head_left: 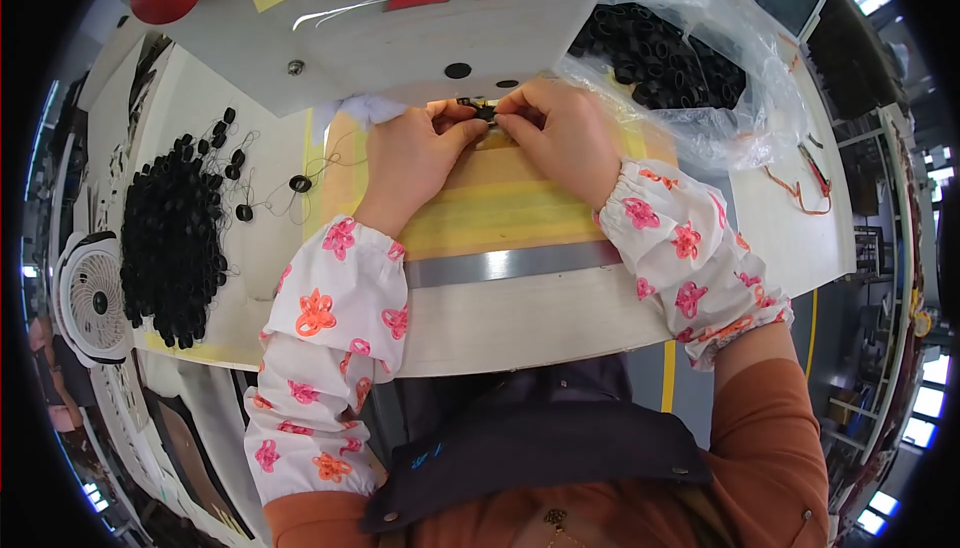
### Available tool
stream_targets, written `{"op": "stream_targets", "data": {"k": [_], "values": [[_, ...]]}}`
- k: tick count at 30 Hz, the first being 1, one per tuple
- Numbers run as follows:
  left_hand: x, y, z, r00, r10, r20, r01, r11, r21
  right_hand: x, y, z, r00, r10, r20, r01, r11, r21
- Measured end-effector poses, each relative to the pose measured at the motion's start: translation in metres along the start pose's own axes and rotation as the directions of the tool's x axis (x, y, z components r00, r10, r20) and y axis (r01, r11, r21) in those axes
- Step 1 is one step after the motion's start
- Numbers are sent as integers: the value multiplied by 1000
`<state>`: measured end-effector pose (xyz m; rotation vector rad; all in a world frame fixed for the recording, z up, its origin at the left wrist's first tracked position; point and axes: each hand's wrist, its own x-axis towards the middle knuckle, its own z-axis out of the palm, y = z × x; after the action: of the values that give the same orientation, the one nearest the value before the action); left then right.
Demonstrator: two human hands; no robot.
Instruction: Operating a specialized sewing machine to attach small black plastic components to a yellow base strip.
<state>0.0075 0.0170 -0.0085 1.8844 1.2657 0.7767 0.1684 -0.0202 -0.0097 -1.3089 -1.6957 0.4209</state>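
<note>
My left hand (412, 153) and my right hand (568, 136) meet under the front of a large grey-white machine head (360, 58). Fingertips of both pinch a small black piece (484, 114) from either side. Its shape is mostly hidden by the fingers and the machine's lower edge. A warm light glows beside the left fingers. Below the hands lies a work plate covered with yellow tape (500, 203), edged by a grey metal strip (520, 264). White flowered sleeve covers reach over both forearms.
Left on the white table lies a heap of small black loops (175, 238) strung on thread, with a few strays (300, 184). A small white fan (95, 298) stands beyond. At right are a clear plastic bag (745, 143) of black loops (650, 53) and red-handled snips (818, 176).
</note>
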Motion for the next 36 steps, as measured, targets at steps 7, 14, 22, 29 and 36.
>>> {"op": "stream_targets", "data": {"k": [7, 14, 22, 29, 36], "values": [[3, -2, -2, 998, -46, 49, 45, 999, 17, 2, 1, -2, 999, -33, 0, 32, 995, -97], [2, -2, -4, 1000, 9, 16, -10, 996, 92, 6, -4, -3, 998, -56, 6, 56, 994, -93], [2, -5, -2, 1000, -1, 1, 0, 992, 128, 8, -10, -9, 997, 21, 70, -13, 993, -121], [1, -7, -5, 996, -71, -44, 75, 993, 89, 13, -12, -6, 996, 40, 80, -27, 987, -160], [2, 0, -3, 998, -63, -13, 64, 991, 118, 12, -10, -4, 993, 84, 82, -69, 981, -181]]}}
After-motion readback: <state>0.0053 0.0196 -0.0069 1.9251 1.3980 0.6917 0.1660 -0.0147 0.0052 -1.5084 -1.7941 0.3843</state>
